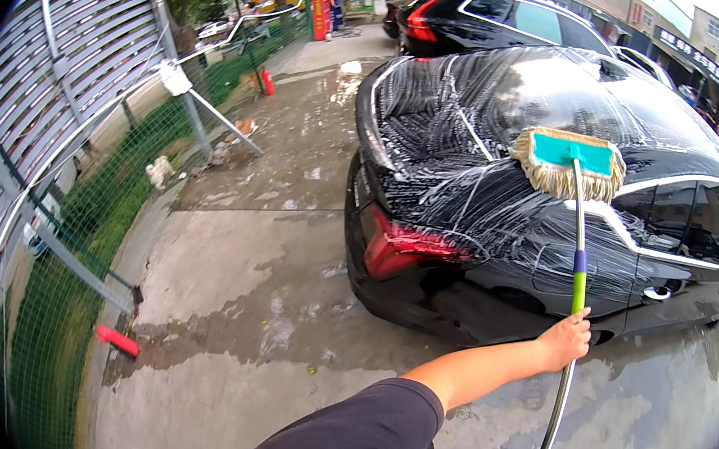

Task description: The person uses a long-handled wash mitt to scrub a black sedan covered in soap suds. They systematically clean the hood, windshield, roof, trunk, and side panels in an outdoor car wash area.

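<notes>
My left hand (564,340) is closed round the long pole of a car-wash mop (578,153), just below its lime-green grip section. The left arm reaches across from the lower edge in a dark short sleeve. The mop has a teal plate with a cream fringe. It lies against the black car (503,234), over the rear side near the back window. Streaks of white suds cover the car's rear, back window and roof edge. The pole runs down out of the picture at the lower edge. My right hand is not in view.
A second dark car (505,17) stands behind. To the left runs a green mesh fence (48,311) with a slatted metal panel (86,25). A red object (117,341) lies at its foot. The concrete ground (218,260) is partly wet. Buildings line the back right.
</notes>
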`<act>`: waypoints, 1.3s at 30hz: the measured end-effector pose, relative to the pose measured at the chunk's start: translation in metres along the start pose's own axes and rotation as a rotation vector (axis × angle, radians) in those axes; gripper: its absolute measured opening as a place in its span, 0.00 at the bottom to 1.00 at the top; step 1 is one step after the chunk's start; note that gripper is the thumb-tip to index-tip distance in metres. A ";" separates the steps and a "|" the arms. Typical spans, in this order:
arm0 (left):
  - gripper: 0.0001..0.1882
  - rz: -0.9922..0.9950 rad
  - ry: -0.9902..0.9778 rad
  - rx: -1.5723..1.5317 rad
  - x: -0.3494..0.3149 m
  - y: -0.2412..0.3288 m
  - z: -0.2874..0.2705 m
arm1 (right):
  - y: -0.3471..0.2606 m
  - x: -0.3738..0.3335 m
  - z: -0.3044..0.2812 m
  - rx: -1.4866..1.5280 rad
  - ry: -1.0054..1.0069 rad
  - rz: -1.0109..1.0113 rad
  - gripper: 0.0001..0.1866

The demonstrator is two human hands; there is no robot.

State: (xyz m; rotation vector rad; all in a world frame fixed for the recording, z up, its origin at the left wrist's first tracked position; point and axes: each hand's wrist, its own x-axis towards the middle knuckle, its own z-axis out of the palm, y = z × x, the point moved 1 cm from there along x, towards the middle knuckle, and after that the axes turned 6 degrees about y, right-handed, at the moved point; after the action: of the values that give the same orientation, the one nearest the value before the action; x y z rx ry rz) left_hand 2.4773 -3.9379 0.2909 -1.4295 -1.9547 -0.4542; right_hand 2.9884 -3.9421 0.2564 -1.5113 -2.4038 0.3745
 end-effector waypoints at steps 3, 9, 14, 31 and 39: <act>0.03 -0.013 -0.095 -0.027 -0.044 0.024 -0.010 | 0.026 0.000 0.008 0.042 0.040 -0.033 0.32; 0.02 -0.056 -0.131 -0.043 -0.116 0.077 -0.017 | 0.014 0.032 0.028 0.073 -0.011 -0.141 0.32; 0.02 -0.072 -0.130 -0.107 -0.159 0.107 -0.017 | -0.023 0.076 0.045 0.142 -0.055 -0.268 0.33; 0.07 0.274 0.112 -0.509 -0.008 0.138 0.146 | 0.160 0.166 0.047 -0.192 -0.296 0.122 0.34; 0.07 0.508 0.222 -0.501 0.262 0.147 0.259 | 0.193 0.213 0.008 -0.228 -0.147 0.575 0.38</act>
State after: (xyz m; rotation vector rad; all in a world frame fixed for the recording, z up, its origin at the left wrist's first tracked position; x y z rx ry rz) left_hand 2.4880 -3.5417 0.2700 -2.0109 -1.2801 -0.8540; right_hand 3.0581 -3.6688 0.2000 -2.3526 -2.1262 0.3411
